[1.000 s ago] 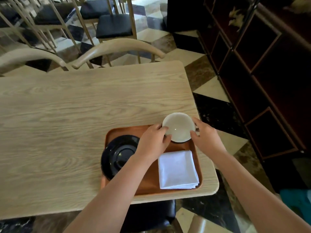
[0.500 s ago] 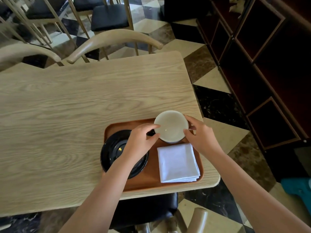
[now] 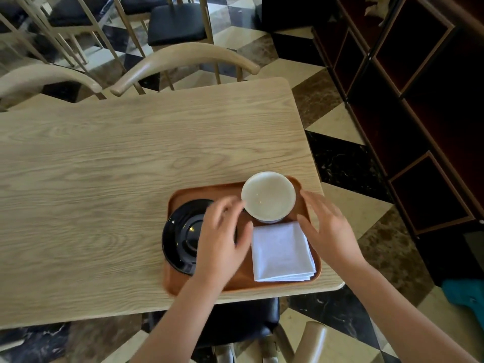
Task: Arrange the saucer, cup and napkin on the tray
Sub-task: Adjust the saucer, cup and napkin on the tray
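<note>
A brown wooden tray lies at the near right corner of the table. A white cup stands upright in the tray's far right corner. The black saucer rests on the tray's left side, partly hidden by my left hand. A folded white napkin lies at the tray's near right. My left hand hovers over the saucer, blurred, fingers apart, holding nothing. To the right of the cup, my right hand is open, apart from the cup, over the tray's right edge.
The light wooden table extends left and far. Curved wooden chair backs stand at its far edge. A dark chair seat is below the near edge. A dark shelving unit lines the right side.
Both hands have let go of the cup and drawn back toward me. The cup now stands alone on the tray. The view has tilted down slightly.
</note>
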{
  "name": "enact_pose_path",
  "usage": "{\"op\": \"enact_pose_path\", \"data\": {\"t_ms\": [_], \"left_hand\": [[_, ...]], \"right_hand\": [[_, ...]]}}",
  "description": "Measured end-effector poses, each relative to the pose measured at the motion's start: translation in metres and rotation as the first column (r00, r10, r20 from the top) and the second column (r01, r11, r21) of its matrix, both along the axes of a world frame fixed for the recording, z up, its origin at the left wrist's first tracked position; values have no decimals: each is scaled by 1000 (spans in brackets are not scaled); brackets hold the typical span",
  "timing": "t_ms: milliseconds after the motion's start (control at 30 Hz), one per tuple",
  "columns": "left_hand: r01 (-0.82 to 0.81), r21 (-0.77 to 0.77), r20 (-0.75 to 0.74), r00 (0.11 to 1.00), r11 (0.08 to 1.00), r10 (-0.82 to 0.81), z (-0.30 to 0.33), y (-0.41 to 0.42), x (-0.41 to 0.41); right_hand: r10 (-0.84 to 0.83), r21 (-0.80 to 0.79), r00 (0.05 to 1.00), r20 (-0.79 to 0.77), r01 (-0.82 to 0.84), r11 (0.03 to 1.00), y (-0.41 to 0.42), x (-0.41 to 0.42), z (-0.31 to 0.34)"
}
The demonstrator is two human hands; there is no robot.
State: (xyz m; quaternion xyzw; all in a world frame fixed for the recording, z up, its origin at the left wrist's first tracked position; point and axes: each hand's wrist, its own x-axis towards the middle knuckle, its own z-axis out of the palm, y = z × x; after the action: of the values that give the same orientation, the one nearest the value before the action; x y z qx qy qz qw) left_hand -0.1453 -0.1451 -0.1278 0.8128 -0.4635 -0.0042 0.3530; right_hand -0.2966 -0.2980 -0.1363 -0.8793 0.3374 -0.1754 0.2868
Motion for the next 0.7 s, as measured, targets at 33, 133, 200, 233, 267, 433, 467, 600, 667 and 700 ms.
{"op": "enact_pose_path", "data": {"t_ms": [33,133,200,233,267,433,467,600,667,700], "left_hand": [[89,5,52,995,996,-89,-4,8,-13],[323,198,94,933,925,-346,-24,22,-49],[341,303,95,918,890,-384,-35,22,-62],[330,338,93,920,881,-380,-37,21,-65],[321,359,87,923,877,-374,-37,19,-65],[316,380,31,935,869,-353,-39,22,-61],[310,386,37,936,869,-351,-39,23,-60],[286,402,35,944,870,-327,-42,31,-55],[280,405,43,945,870,-324,-44,34,-53],[281,406,44,945,870,-325,-44,35,-52]], "right_hand": [[46,-90,999,-9,-47,995,5,-13,-3],[263,-254,956,-133,-290,923,19,-45,-19],[352,-246,910,-218,-400,883,26,-53,-28],[360,-236,902,-239,-414,879,28,-54,-30],[356,-231,901,-247,-412,882,29,-54,-31],[346,-248,906,-243,-403,881,33,-46,-30],[346,-252,906,-243,-404,879,34,-43,-29],[340,-266,907,-250,-402,876,41,-35,-26],[333,-277,910,-247,-395,876,44,-32,-25],[329,-283,912,-246,-393,875,46,-32,-25]]}}
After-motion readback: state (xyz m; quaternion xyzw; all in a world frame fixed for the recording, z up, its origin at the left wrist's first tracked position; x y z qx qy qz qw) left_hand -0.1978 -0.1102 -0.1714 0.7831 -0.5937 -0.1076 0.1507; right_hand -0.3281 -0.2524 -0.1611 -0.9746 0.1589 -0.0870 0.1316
